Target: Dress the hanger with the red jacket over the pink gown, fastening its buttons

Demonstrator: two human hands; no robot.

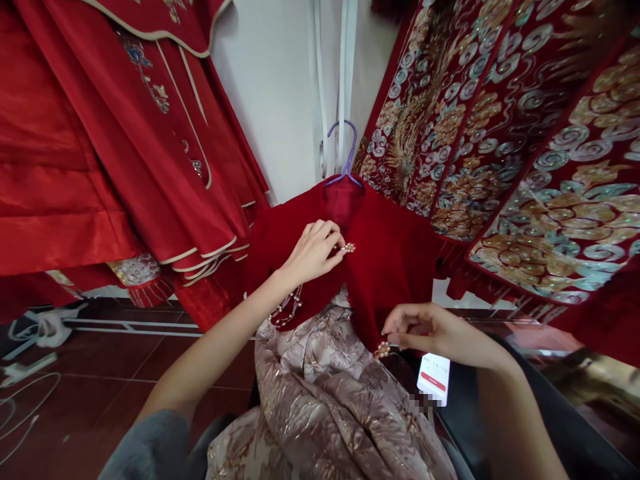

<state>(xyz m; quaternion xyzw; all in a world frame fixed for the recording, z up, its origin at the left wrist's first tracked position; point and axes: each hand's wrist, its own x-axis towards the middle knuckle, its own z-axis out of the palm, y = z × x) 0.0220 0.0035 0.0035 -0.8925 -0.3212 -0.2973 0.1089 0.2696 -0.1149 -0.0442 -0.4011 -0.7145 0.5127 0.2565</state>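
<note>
A short dark red velvet jacket (395,247) hangs from a purple hanger (346,170). My left hand (316,252) lies over its front opening, thumb and forefinger pinched on a small pearl-bead ornament (349,247) at the edge. Lower right, by the jacket's hem, my right hand (425,328) has thumb and forefinger closed beside a second beaded ornament (383,350). What those fingertips hold is too small to make out. Strings of beads (289,308) dangle below my left wrist. Shiny pinkish-gold brocade fabric (340,393) spreads under the jacket and towards me.
Red garments (150,133) with pale piping hang at left, and heavily embroidered red panels (480,147) at right. White straps (344,73) run up behind the hanger. A lit phone (433,379) rests below my right hand. White cables (33,393) lie on the tiled floor.
</note>
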